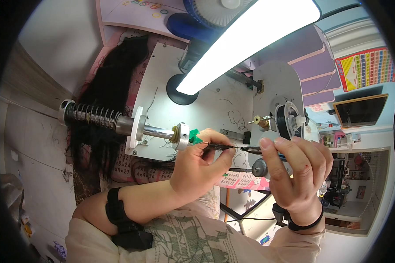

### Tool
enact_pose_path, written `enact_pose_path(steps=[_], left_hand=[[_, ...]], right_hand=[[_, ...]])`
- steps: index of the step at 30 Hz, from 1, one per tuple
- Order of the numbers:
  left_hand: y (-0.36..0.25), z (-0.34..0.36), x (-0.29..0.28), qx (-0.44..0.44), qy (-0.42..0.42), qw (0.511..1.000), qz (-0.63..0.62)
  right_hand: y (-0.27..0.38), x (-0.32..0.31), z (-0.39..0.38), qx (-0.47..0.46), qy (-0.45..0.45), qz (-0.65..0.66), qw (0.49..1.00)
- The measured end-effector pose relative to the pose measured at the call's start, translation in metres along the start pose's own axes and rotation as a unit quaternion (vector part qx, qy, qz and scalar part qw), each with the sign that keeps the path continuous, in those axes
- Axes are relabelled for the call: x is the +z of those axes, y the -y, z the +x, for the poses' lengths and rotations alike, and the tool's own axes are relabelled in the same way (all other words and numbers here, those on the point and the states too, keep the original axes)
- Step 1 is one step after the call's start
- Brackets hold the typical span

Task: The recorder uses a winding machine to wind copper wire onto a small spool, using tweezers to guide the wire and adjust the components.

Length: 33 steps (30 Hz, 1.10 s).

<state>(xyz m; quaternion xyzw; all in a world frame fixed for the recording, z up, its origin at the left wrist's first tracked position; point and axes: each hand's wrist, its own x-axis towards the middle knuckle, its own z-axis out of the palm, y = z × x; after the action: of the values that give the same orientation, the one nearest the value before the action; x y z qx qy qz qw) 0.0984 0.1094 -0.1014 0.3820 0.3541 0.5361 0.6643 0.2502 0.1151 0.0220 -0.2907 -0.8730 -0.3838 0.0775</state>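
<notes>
In the middle, my left hand (197,168) is closed in a pinch on a thin lock of black hair (216,147). It sits just beside the end of a horizontal metal rod (158,132) with green tape (194,136) at its tip. My right hand (296,173) is closed on a slim dark tool (250,150), whose narrow end points left at the hair between my left fingertips. The tool's exact kind is too small to tell, and its rear part is hidden by my fingers.
A spring (96,117) surrounds the rod's left part. Behind stands a white metal base (162,65) with loose hairs and a bright lamp (250,39). A thread spool (289,121) is mounted at right. A long black hair bundle (112,83) lies on the left.
</notes>
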Motion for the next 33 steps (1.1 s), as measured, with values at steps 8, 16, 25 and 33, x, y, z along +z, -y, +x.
enact_pose_path(steps=[8,16,25,33], left_hand=[[0.003,0.005,0.004,0.035,-0.01,0.999,-0.038],[-0.004,-0.013,-0.008,-0.017,-0.013,1.0,0.011],[-0.054,-0.063,-0.079,0.455,0.057,0.631,0.626],[-0.12,0.031,0.003,0.392,0.206,0.618,0.65]], right_hand=[[0.001,-0.002,0.001,0.005,-0.001,0.004,1.0],[-0.002,-0.007,-0.007,0.029,-0.017,0.002,0.999],[0.029,-0.026,-0.035,0.171,-0.03,0.205,0.963],[0.033,-0.017,-0.053,0.273,-0.084,0.199,0.937]])
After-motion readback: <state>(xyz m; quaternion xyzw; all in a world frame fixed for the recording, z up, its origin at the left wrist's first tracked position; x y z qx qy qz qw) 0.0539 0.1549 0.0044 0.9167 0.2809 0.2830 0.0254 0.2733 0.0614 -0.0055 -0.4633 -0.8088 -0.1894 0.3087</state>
